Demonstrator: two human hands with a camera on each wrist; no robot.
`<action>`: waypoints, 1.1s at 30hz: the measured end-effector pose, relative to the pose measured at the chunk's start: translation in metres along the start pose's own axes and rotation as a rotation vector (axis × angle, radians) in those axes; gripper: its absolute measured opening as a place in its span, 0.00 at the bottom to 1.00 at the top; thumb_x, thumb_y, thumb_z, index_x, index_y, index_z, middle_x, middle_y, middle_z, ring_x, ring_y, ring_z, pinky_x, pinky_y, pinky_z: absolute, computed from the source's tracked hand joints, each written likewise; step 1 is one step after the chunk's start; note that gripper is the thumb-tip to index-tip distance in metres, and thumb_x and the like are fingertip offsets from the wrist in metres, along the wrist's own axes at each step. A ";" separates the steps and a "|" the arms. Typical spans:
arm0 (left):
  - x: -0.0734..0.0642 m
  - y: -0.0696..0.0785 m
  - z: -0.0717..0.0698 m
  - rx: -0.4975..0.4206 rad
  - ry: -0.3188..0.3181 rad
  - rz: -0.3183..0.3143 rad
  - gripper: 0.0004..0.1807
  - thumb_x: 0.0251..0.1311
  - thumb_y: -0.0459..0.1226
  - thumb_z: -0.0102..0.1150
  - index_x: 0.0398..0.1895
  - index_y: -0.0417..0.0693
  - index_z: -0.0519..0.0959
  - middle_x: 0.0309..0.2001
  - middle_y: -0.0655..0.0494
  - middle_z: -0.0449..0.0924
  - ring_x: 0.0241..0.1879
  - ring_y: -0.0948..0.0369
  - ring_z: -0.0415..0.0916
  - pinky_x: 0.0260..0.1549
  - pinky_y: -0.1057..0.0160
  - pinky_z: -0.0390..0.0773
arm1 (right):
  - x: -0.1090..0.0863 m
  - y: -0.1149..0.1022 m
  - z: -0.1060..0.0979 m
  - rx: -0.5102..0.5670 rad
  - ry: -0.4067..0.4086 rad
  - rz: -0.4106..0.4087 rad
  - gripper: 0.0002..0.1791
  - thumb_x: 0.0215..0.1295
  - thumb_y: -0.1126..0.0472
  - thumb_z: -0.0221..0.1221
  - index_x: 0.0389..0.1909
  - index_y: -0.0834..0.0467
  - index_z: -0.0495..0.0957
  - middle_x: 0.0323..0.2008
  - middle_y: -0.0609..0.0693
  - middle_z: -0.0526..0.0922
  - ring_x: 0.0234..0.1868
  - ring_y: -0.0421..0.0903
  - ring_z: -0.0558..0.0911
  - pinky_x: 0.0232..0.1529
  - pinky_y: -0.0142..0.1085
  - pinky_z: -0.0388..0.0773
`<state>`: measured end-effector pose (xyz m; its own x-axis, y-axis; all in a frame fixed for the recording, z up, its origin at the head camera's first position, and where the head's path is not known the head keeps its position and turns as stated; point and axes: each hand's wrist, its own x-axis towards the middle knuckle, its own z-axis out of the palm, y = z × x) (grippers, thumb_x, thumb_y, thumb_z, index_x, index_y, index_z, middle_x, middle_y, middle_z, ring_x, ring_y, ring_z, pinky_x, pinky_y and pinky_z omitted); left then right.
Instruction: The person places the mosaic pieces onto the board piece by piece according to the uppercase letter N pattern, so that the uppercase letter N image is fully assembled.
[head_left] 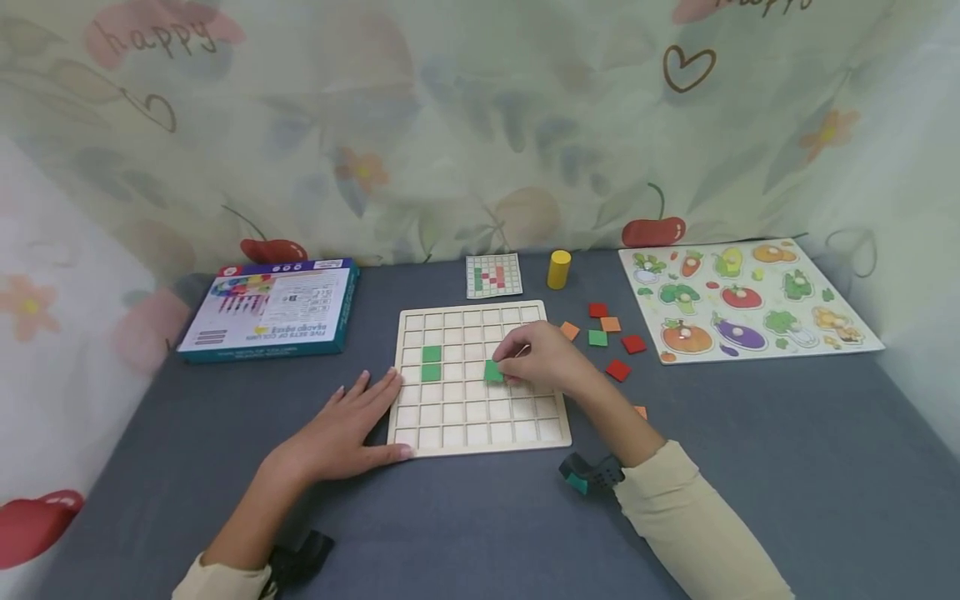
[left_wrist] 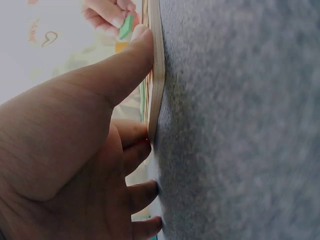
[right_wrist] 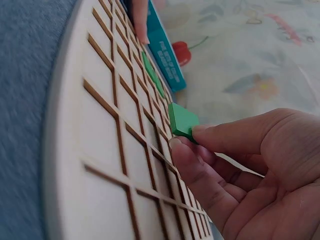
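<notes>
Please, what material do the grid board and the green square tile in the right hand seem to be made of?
The grid board looks like pale unfinished wood: light matte surface with darker brown cut lines, perhaps laser-cut plywood. The green square tile, pinched by the right hand, seems to be painted wood or possibly plastic: flat, with an even matte green coat and a thick edge. The left hand rests against the board.

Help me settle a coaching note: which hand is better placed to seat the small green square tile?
Right hand: it pinches the green square tile over the wooden grid board; the left hand steadies its edge.
</notes>
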<state>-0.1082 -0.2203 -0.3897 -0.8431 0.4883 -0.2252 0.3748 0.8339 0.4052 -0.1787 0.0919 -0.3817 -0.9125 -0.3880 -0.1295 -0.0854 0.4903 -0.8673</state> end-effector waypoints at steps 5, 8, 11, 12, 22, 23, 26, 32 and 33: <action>-0.001 0.001 0.001 0.003 0.012 0.003 0.54 0.62 0.64 0.58 0.80 0.43 0.49 0.79 0.47 0.46 0.76 0.38 0.39 0.67 0.30 0.42 | 0.002 -0.002 0.010 -0.007 -0.021 0.000 0.03 0.63 0.69 0.64 0.34 0.61 0.86 0.26 0.51 0.85 0.27 0.46 0.84 0.30 0.35 0.78; 0.000 0.001 0.002 0.003 0.011 -0.003 0.54 0.62 0.65 0.58 0.81 0.44 0.49 0.80 0.47 0.45 0.76 0.38 0.38 0.67 0.31 0.42 | 0.004 -0.004 0.016 -0.007 -0.040 -0.007 0.03 0.63 0.69 0.64 0.34 0.62 0.86 0.26 0.51 0.84 0.26 0.45 0.83 0.29 0.34 0.78; 0.000 0.001 0.003 -0.001 0.008 -0.007 0.54 0.62 0.64 0.59 0.81 0.44 0.49 0.80 0.48 0.45 0.77 0.39 0.37 0.68 0.31 0.41 | 0.006 -0.006 0.021 -0.016 -0.048 -0.002 0.02 0.63 0.68 0.65 0.35 0.62 0.85 0.26 0.50 0.84 0.27 0.44 0.83 0.30 0.34 0.78; 0.000 0.001 0.003 -0.001 0.007 -0.008 0.54 0.62 0.64 0.59 0.81 0.45 0.48 0.80 0.48 0.45 0.77 0.39 0.37 0.68 0.32 0.41 | 0.007 -0.007 0.023 -0.014 -0.050 0.004 0.02 0.63 0.68 0.65 0.35 0.62 0.86 0.26 0.50 0.84 0.27 0.44 0.83 0.30 0.34 0.78; 0.001 0.002 0.001 -0.002 -0.004 -0.022 0.55 0.62 0.65 0.58 0.81 0.45 0.48 0.80 0.48 0.45 0.77 0.38 0.37 0.68 0.31 0.41 | 0.014 -0.022 0.043 -0.062 -0.068 -0.056 0.02 0.63 0.69 0.65 0.34 0.62 0.86 0.25 0.47 0.84 0.26 0.41 0.82 0.30 0.32 0.78; 0.001 0.001 0.001 -0.004 -0.003 -0.022 0.55 0.62 0.65 0.58 0.81 0.45 0.48 0.80 0.48 0.44 0.77 0.39 0.37 0.68 0.31 0.41 | 0.015 -0.024 0.046 -0.070 -0.067 -0.067 0.02 0.63 0.69 0.65 0.34 0.62 0.86 0.25 0.47 0.84 0.26 0.41 0.82 0.30 0.32 0.78; 0.001 0.001 0.002 0.000 0.000 -0.018 0.55 0.62 0.65 0.58 0.81 0.45 0.48 0.80 0.49 0.45 0.77 0.38 0.37 0.68 0.31 0.41 | 0.018 -0.027 0.054 -0.099 -0.059 -0.103 0.02 0.62 0.69 0.65 0.34 0.61 0.86 0.26 0.45 0.83 0.26 0.39 0.81 0.31 0.31 0.77; 0.001 0.000 0.003 0.002 -0.003 -0.023 0.55 0.61 0.65 0.58 0.81 0.46 0.48 0.80 0.49 0.45 0.77 0.39 0.37 0.68 0.31 0.41 | 0.023 -0.030 0.065 -0.152 -0.027 -0.158 0.03 0.63 0.69 0.65 0.33 0.59 0.86 0.27 0.45 0.83 0.28 0.40 0.80 0.33 0.33 0.77; 0.001 0.000 0.003 0.002 -0.004 -0.025 0.55 0.61 0.65 0.58 0.81 0.46 0.48 0.80 0.49 0.45 0.77 0.39 0.37 0.68 0.31 0.41 | 0.024 -0.030 0.066 -0.165 -0.017 -0.166 0.03 0.63 0.69 0.65 0.32 0.58 0.86 0.27 0.44 0.82 0.29 0.40 0.80 0.34 0.33 0.77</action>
<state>-0.1074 -0.2189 -0.3922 -0.8507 0.4685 -0.2383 0.3547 0.8463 0.3974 -0.1715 0.0164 -0.3904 -0.8737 -0.4864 -0.0006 -0.2997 0.5393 -0.7870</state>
